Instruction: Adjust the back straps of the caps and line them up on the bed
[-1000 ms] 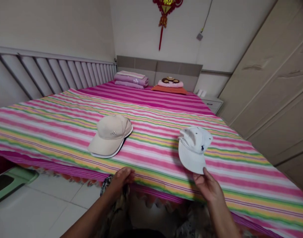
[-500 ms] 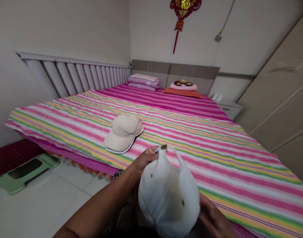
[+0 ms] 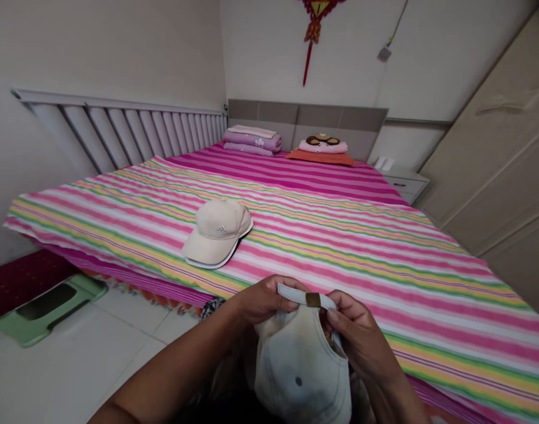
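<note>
A pale, stained baseball cap [image 3: 291, 365] hangs between my two hands at the near edge of the bed, its back opening facing up. My left hand [image 3: 269, 300] pinches the left end of its back strap. On the other side, my right hand [image 3: 358, 327] grips the strap's right part between thumb and fingers. A brass-coloured buckle [image 3: 313, 300] sits on the strap between the hands. Beyond them a beige cap [image 3: 216, 231] with a small logo lies on the striped sheet [image 3: 331, 259], brim toward the lower left. Another brim edge shows beneath it.
Folded purple bedding [image 3: 252, 141] and a pink pillow-like bundle on an orange cloth [image 3: 320, 156] lie by the headboard [image 3: 340, 121]. A rail [image 3: 128, 112] runs along the left side. A green stool [image 3: 53, 309] stands on the tiled floor; a nightstand [image 3: 406, 182] is at right.
My right hand has moved up from the cap's side to its strap. The held cap has tipped, bringing the strap and buckle level between both hands. The view has shifted slightly.
</note>
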### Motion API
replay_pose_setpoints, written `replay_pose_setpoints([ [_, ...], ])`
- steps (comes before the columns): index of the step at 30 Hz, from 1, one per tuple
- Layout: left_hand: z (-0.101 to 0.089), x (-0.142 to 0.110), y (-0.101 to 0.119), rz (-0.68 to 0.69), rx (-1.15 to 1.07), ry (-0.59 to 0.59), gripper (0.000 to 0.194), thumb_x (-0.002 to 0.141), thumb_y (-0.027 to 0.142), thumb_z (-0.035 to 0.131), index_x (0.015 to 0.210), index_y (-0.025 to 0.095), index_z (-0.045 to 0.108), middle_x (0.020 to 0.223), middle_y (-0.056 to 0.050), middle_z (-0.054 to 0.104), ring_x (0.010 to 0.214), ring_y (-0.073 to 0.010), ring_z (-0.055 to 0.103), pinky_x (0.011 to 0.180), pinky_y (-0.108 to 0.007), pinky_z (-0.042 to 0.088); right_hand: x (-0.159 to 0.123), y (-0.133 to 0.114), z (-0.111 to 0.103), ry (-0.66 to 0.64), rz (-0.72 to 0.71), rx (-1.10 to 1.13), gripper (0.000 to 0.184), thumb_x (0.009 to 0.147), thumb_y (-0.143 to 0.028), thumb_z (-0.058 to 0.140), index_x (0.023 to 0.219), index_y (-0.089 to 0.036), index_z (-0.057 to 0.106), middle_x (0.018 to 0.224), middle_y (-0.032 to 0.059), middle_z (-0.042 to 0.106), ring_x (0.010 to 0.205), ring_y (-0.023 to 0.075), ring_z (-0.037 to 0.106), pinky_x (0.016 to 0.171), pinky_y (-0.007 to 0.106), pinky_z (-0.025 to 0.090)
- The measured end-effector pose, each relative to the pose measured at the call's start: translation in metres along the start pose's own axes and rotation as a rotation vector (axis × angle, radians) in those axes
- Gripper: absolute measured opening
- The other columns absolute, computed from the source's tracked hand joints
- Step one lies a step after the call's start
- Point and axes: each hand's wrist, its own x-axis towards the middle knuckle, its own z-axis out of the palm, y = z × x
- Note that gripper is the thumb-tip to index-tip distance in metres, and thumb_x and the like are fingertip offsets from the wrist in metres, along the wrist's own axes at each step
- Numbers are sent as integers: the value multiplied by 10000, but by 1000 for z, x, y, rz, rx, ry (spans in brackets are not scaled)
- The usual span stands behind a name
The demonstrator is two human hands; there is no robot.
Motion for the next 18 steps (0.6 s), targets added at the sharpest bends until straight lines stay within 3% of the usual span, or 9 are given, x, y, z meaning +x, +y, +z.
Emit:
replay_pose_setpoints([
  [7, 9, 5, -10, -22, -90, 110, 333, 421, 247, 807, 683, 98, 664, 571, -20, 611, 496, -82, 515, 512, -193, 363, 3, -1, -3, 1, -10, 19, 258, 655, -350, 683, 618, -167, 505, 457, -37, 478, 381, 64, 357, 376, 180, 261],
  [18, 10, 2, -14, -42, -111, 106, 419, 356, 325, 817, 667, 94, 659, 565, -34, 612, 464, -94, 516, 490, -211, 376, 13, -4, 3, -31, 4, -114, 296, 719, -385, 622, 589, -161, 479, 433, -58, 408, 370, 50, 305, 374, 186, 217],
])
